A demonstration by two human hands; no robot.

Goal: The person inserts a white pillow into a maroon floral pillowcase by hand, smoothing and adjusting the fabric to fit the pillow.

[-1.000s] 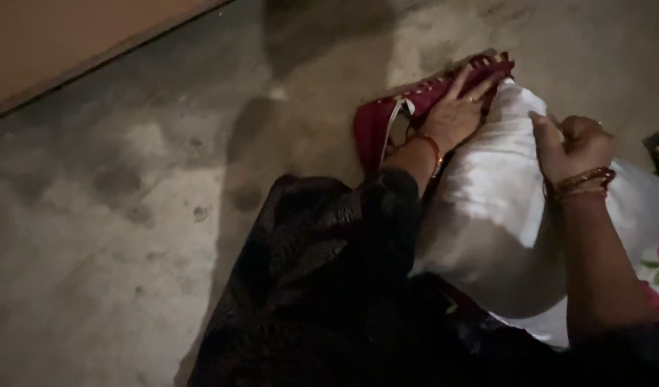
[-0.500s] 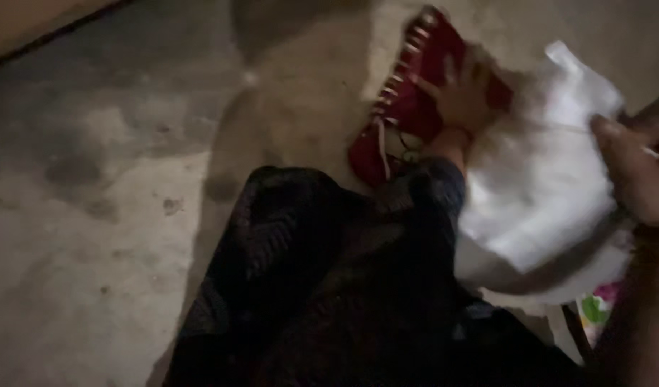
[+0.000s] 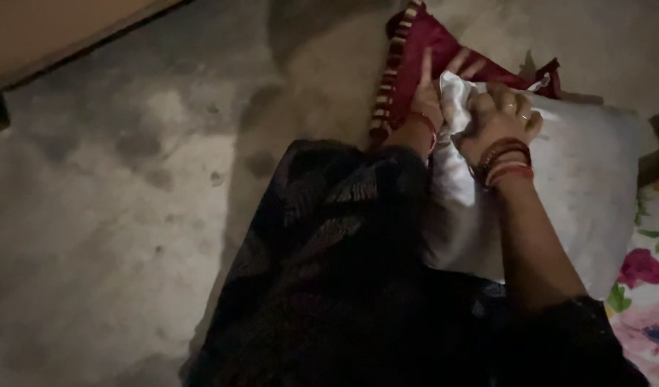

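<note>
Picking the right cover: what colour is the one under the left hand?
Dark red cover with a striped edge, head view.

White pillow (image 3: pixel 559 193), soft and plump, lying flat just below and to the right of the right hand (image 3: pixel 498 118), its upper corner gathered beneath the fingers and entering the red cover (image 3: pixel 444 54) with striped trim, which lies crumpled just above.

There is one view, from a camera on the person's head. It looks steeply down and a little forward, close over the lap and both forearms. The concrete floor (image 3: pixel 114 215) fills the left half; the white pillow (image 3: pixel 580 193) and hands sit upper right, near the frame's edge.
</note>
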